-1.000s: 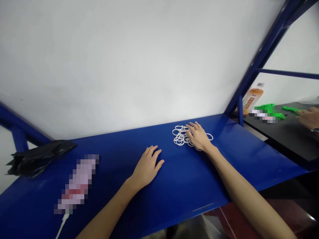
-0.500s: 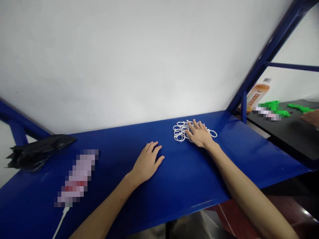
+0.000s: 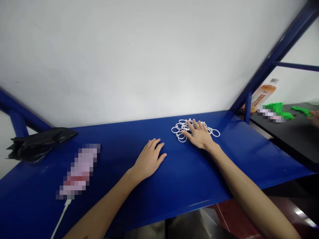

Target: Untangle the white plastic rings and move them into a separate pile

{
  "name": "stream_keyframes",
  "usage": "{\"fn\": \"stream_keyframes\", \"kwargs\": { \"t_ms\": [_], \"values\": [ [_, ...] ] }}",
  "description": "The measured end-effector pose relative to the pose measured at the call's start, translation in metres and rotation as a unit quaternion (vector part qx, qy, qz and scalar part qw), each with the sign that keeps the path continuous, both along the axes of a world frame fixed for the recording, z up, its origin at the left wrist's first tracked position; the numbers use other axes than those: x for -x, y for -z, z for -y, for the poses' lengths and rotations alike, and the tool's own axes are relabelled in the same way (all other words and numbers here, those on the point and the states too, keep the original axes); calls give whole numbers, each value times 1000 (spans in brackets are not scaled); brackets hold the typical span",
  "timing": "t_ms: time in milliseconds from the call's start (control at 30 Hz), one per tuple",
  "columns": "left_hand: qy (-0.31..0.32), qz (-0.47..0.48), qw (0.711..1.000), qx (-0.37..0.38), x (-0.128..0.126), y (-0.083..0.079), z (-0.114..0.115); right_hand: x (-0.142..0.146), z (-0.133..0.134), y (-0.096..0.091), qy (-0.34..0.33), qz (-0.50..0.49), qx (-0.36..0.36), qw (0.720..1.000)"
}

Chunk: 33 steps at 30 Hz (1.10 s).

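Observation:
A pile of small white rings [image 3: 179, 128] lies on the blue table top [image 3: 189, 176] near the back wall. My right hand [image 3: 198, 135] rests flat on the pile with its fingers spread, covering the rings' right part. Palm down, my left hand [image 3: 149, 159] lies on the bare blue surface to the left of the rings, fingers stretched out, holding nothing.
A crumpled black bag [image 3: 37, 143] lies at the far left, a blurred-out object [image 3: 78, 171] with a white cable [image 3: 61, 217] beside it. Right of the blue frame post, a black table [image 3: 294, 136] bears an orange bottle [image 3: 261, 94], green pieces [image 3: 276, 109] and another person's hand [image 3: 315, 116].
My right hand has pushed over the rings, spreading them a little wider. The left hand stays flat. The other person's hand has drawn toward the right edge.

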State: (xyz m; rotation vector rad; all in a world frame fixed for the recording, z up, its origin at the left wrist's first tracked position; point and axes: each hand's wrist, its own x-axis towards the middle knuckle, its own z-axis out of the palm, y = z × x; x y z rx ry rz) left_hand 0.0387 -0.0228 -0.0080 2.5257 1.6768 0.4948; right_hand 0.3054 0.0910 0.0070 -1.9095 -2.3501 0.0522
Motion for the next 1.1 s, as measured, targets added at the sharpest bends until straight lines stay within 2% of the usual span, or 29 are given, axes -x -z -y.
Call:
{"fn": "stream_keyframes", "kwargs": {
  "t_ms": [233, 433, 600, 700, 800, 1000, 1100],
  "values": [
    [1, -9, 1000, -2, 0, 0, 0, -4, -1, 0, 50, 15, 13, 999],
    [-1, -8, 1000, -2, 0, 1, -1, 5, 3, 1, 7, 25, 9, 1000],
    [1, 6, 1000, 0, 1, 2, -1, 2, 3, -4, 28, 12, 24, 999],
    [2, 8, 1000, -3, 2, 3, -1, -1, 8, -9, 12, 5, 36, 999],
    [3, 5, 1000, -8, 2, 3, -1, -3, 11, -15, 0, -20, -10, 1000],
    [5, -13, 1000, -1, 2, 1, -1, -13, 6, -29, 53, -112, -171, 978],
    [5, -22, 1000, 3, 2, 0, -1, -15, 8, -35, -4, -130, -190, 973]
  ]
}}
